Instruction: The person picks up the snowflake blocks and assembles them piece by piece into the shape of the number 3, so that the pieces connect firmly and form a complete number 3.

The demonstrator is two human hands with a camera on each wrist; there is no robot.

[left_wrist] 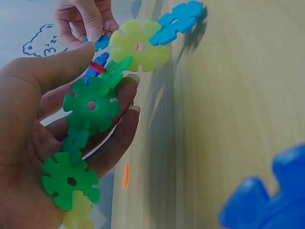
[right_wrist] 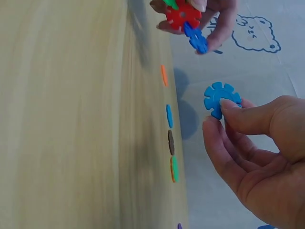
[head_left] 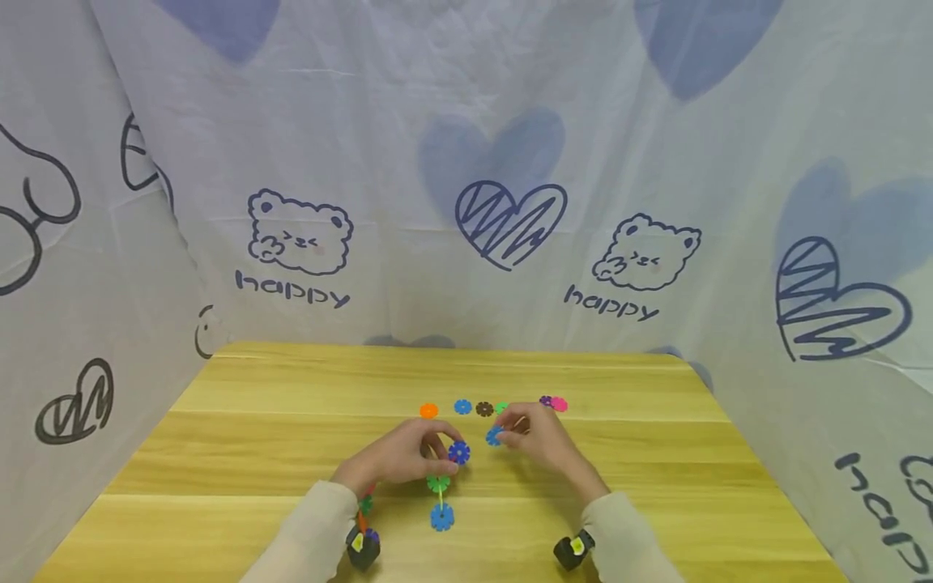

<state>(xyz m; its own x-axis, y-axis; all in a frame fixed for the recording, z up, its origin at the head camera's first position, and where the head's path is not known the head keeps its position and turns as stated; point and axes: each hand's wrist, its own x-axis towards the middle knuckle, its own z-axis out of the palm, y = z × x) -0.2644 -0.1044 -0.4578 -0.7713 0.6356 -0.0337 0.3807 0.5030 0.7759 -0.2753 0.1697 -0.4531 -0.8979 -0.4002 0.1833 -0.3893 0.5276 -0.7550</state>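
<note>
My left hand (head_left: 399, 455) holds a chain of notched plastic discs that link edge to edge. In the left wrist view, green discs (left_wrist: 78, 106) lie along the palm and fingers, leading to a yellow disc (left_wrist: 126, 50) and a light blue disc (left_wrist: 181, 20). A red disc (right_wrist: 177, 19) and a dark blue disc (right_wrist: 196, 39) stick out at the fingertips. My right hand (head_left: 539, 437) pinches a single blue disc (right_wrist: 215, 91) between thumb and fingers, a short gap from the dark blue one. Part of the chain is hidden behind the left hand and wrist.
Loose discs lie in a row on the wooden table (head_left: 656, 461) beyond the hands: orange (head_left: 428, 411), blue (head_left: 462, 406), brown (head_left: 484, 410), green (head_left: 501, 407), purple (head_left: 545, 401) and pink (head_left: 559, 404). A printed cloth (head_left: 394, 162) hangs behind and at both sides.
</note>
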